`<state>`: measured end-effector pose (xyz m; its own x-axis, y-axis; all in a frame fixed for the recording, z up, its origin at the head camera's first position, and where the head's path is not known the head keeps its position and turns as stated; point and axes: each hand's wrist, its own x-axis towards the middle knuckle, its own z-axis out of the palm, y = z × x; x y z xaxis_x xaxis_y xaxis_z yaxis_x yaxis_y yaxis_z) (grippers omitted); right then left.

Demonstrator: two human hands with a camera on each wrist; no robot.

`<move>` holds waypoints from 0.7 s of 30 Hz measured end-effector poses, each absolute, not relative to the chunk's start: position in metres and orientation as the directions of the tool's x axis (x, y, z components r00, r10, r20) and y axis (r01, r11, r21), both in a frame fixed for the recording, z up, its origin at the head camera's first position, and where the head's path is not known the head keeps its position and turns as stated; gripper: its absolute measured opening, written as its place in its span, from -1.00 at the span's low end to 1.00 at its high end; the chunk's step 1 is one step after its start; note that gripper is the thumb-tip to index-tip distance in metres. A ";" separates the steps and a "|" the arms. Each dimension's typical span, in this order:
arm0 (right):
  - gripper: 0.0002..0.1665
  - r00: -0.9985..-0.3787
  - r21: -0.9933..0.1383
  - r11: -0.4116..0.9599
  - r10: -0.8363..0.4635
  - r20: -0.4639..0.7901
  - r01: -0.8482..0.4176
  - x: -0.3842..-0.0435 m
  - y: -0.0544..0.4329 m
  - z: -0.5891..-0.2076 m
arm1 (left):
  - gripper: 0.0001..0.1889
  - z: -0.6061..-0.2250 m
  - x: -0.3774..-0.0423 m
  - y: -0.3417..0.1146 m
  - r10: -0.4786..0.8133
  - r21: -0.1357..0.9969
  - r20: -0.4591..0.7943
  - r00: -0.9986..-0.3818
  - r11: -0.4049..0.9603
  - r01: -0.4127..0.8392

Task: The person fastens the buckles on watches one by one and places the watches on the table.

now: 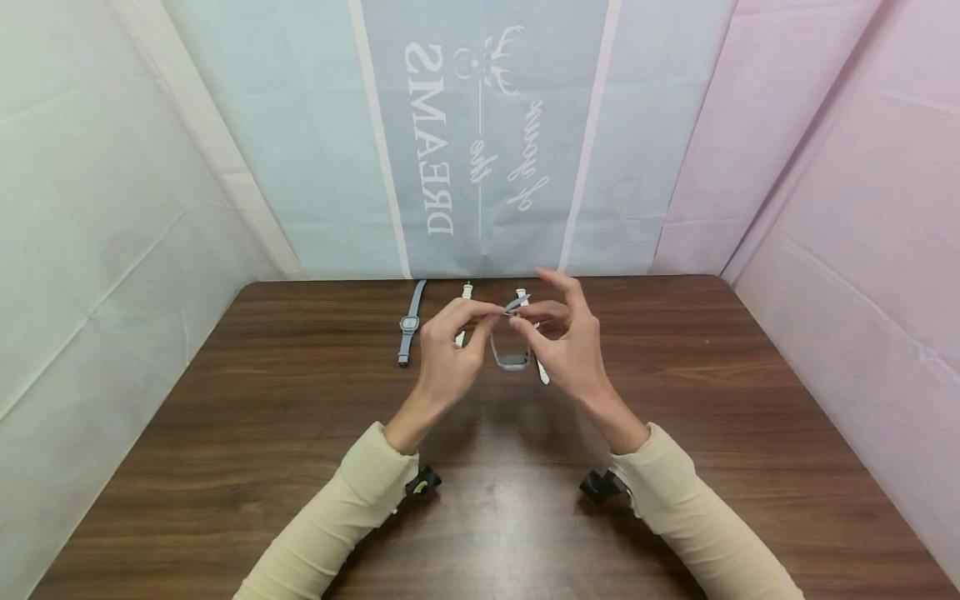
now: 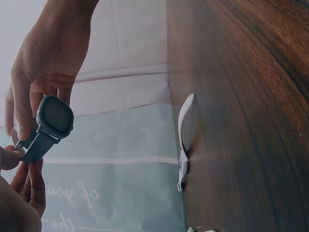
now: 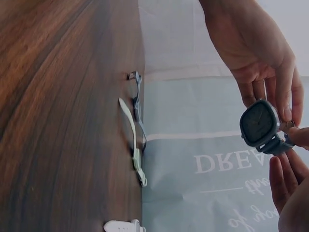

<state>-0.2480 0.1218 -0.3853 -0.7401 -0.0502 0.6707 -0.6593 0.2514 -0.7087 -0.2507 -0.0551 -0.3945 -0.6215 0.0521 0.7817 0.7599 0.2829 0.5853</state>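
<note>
A wristwatch point(image 1: 513, 362) with a grey-blue strap hangs above the table between the two hands, its strap ends brought together into a loop. Its dark, rounded-square face point(image 2: 55, 116) shows in the left wrist view. With thumb and fingers, my left hand point(image 1: 452, 340) pinches the strap near the small metal buckle point(image 3: 289, 124). My right hand point(image 1: 572, 343) pinches the strap at the same spot from the other side, one finger raised. The fingers partly hide the buckle and strap ends.
On the wooden table point(image 1: 315, 450), a blue watch point(image 1: 408, 323) lies left of the hands. A pale watch point(image 3: 131, 128) and a white watch point(image 2: 183, 145) lie behind the hands, partly covered in the head view. Fabric walls point(image 1: 480, 242) border the table.
</note>
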 end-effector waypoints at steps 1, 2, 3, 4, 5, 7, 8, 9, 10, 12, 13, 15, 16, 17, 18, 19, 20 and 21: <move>-0.43 -0.719 -0.683 0.268 -0.060 0.693 -0.680 -0.248 0.122 -0.386 | -0.91 -0.395 -0.251 -0.055 0.052 0.586 0.782 -0.621 0.282 0.760; -0.47 -0.699 -0.656 0.288 -0.071 0.711 -0.697 -0.249 0.122 -0.386 | -0.90 -0.395 -0.251 -0.055 0.052 0.588 0.780 -0.623 0.279 0.760; -0.53 -0.680 -0.631 0.304 -0.083 0.728 -0.713 -0.249 0.122 -0.386 | -0.90 -0.395 -0.251 -0.055 0.053 0.591 0.778 -0.626 0.275 0.758; -0.60 -0.661 -0.607 0.318 -0.092 0.745 -0.728 -0.249 0.123 -0.386 | -0.90 -0.395 -0.251 -0.055 0.053 0.595 0.775 -0.629 0.272 0.756; -0.67 -0.646 -0.588 0.329 -0.100 0.756 -0.739 -0.250 0.123 -0.387 | -0.90 -0.396 -0.251 -0.055 0.053 0.600 0.772 -0.634 0.270 0.753; -0.73 -0.627 -0.565 0.338 -0.107 0.772 -0.753 -0.250 0.123 -0.387 | -0.89 -0.397 -0.251 -0.055 0.054 0.612 0.763 -0.645 0.261 0.746; -0.74 -0.620 -0.557 0.339 -0.109 0.777 -0.758 -0.250 0.123 -0.387 | -0.89 -0.397 -0.250 -0.055 0.055 0.620 0.757 -0.651 0.255 0.742; -0.74 -0.611 -0.546 0.345 -0.111 0.784 -0.764 -0.251 0.123 -0.387 | -0.89 -0.397 -0.250 -0.054 0.054 0.628 0.751 -0.658 0.249 0.738; -0.74 -0.600 -0.533 0.350 -0.114 0.792 -0.770 -0.250 0.123 -0.387 | -0.89 -0.398 -0.250 -0.054 0.055 0.637 0.745 -0.665 0.237 0.733; -0.75 -0.572 -0.498 0.370 -0.120 0.811 -0.784 -0.250 0.124 -0.387 | -0.89 -0.398 -0.249 -0.053 0.058 0.658 0.731 -0.680 0.204 0.725; -0.76 -0.556 -0.475 0.388 -0.123 0.822 -0.789 -0.250 0.124 -0.387 | -0.89 -0.398 -0.248 -0.053 0.060 0.668 0.724 -0.687 0.186 0.720; -0.77 -0.518 -0.422 0.436 -0.126 0.846 -0.795 -0.250 0.124 -0.387 | -0.89 -0.398 -0.247 -0.051 0.063 0.682 0.714 -0.697 0.157 0.714; -0.78 -0.501 -0.398 0.458 -0.126 0.856 -0.795 -0.249 0.125 -0.386 | -0.89 -0.398 -0.247 -0.051 0.067 0.687 0.711 -0.700 0.143 0.712; -0.79 -0.486 -0.375 0.484 -0.125 0.865 -0.791 -0.249 0.125 -0.386 | -0.88 -0.398 -0.246 -0.050 0.070 0.690 0.710 -0.701 0.135 0.711; -0.79 -0.473 -0.355 0.505 -0.124 0.873 -0.787 -0.248 0.126 -0.386 | -0.88 -0.398 -0.246 -0.050 0.072 0.692 0.708 -0.703 0.130 0.710; -0.80 -0.462 -0.339 0.520 -0.124 0.878 -0.784 -0.248 0.126 -0.386 | -0.88 -0.398 -0.246 -0.049 0.075 0.693 0.706 -0.704 0.126 0.709; -0.80 -0.453 -0.327 0.530 -0.125 0.882 -0.782 -0.247 0.126 -0.386 | -0.88 -0.398 -0.246 -0.049 0.077 0.696 0.704 -0.706 0.123 0.708; -0.81 -0.447 -0.320 0.533 -0.126 0.886 -0.783 -0.247 0.126 -0.386 | -0.88 -0.398 -0.246 -0.049 0.079 0.698 0.702 -0.708 0.119 0.706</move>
<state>-0.2472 0.1264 -0.3861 -0.4472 -0.1255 0.8856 -0.7832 0.5332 -0.3199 -0.2460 -0.0486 -0.3981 -0.7078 0.0789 0.7020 0.7058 0.1190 0.6983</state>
